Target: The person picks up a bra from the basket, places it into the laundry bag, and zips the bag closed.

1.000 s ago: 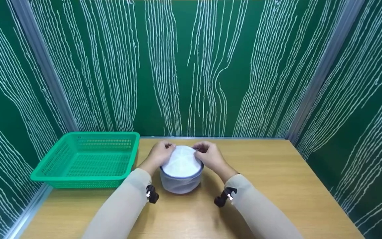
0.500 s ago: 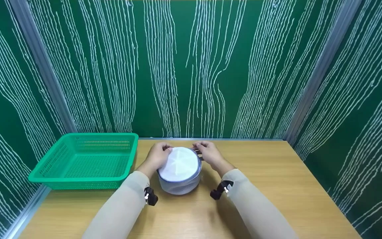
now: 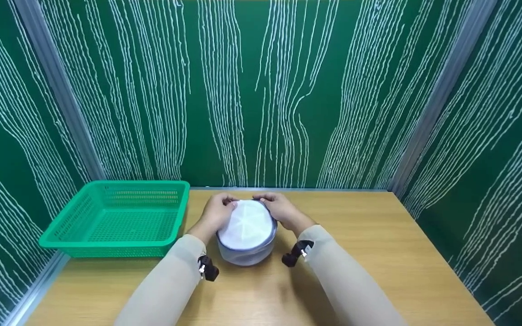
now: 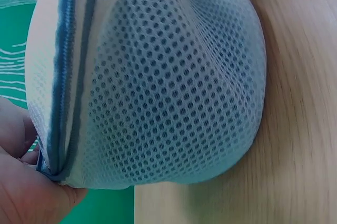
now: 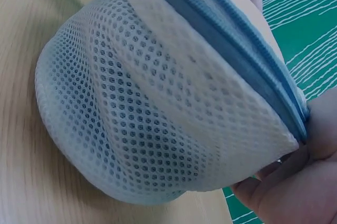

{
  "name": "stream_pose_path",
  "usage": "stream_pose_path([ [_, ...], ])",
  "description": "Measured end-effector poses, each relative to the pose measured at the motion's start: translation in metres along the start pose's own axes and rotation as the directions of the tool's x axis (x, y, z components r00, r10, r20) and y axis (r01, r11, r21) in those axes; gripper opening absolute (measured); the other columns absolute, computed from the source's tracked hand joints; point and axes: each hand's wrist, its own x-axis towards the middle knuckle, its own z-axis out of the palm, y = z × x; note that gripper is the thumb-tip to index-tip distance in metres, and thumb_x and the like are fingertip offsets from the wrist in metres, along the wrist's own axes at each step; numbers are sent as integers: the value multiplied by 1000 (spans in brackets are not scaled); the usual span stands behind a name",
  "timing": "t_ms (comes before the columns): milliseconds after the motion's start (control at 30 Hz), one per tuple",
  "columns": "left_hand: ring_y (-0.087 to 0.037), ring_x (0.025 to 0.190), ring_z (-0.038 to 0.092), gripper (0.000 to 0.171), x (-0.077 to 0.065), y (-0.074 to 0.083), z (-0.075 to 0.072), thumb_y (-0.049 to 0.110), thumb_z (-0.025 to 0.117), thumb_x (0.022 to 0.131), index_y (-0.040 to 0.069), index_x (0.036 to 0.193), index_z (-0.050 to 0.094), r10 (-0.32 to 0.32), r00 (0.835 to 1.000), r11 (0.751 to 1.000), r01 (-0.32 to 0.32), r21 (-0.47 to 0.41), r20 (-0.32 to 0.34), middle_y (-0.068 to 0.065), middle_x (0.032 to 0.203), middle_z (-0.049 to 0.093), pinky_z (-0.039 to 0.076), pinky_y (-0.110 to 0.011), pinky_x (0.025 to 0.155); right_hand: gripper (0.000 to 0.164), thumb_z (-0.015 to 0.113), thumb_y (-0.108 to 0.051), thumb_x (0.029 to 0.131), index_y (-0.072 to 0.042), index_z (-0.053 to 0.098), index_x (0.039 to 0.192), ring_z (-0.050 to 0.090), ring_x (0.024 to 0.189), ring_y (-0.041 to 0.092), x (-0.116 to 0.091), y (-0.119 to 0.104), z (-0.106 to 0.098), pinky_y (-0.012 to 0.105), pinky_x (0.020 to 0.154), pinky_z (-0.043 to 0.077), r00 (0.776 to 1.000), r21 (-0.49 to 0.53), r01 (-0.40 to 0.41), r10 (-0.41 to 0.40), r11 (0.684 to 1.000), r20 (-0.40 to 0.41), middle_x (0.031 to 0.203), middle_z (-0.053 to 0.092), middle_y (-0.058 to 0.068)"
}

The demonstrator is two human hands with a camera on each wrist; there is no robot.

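A round white mesh laundry bag (image 3: 246,226) with a bluish zipper around its lid stands upright on the table before me. My left hand (image 3: 217,212) pinches its top rim at the back left. At the back right, my right hand (image 3: 283,211) grips the same rim. In the left wrist view, the zipper (image 4: 64,61) runs along the rim beside my thumb, and the mesh side bulges. The right wrist view shows the zipper's other stretch (image 5: 239,58) running to my right fingers (image 5: 322,134). What the bag contains cannot be seen.
A green plastic basket (image 3: 134,244) with slotted walls stands left of the bag on the wooden table (image 3: 356,253). Green panels (image 3: 288,90) with white wavy lines enclose the table at the back and sides. Both wrists carry small black cameras (image 3: 207,268).
My right hand came slightly off the rim, then moved left and took hold of it again. The lid tilted a little, while my left hand kept its place on the rim.
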Motion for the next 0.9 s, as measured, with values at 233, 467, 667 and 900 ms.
stream_pose_path([
  [233,-33,127,70,21,0,-1,3,8,62,115,7,127,80,-9,1000,1000,9,-12,1,-16,129,76,58,-49,116,36,52,-14,119,-18,80,142,71,115,18,-1,3,-2,24,85,60,998,-20,21,-20,1000,61,150,73,11],
  [467,-32,125,69,21,0,0,4,6,61,115,6,126,80,24,1000,1000,-24,-11,12,-16,126,76,57,-50,115,34,55,-13,118,-11,78,143,72,103,15,-1,6,-5,24,83,61,992,-25,44,-40,999,118,140,77,12],
  [667,-33,128,69,22,0,0,6,4,60,115,4,126,79,49,998,999,-49,2,25,-17,128,77,56,-51,117,33,57,-10,117,-7,78,143,73,106,15,0,5,-8,23,86,63,992,26,34,-37,999,118,142,76,15],
  [900,-34,128,70,22,-3,3,8,3,60,114,4,125,79,77,996,997,-78,11,55,-18,128,77,56,-52,117,30,59,-7,115,-5,79,138,72,127,23,1,6,-9,28,101,64,996,47,18,-22,999,86,145,76,16],
])
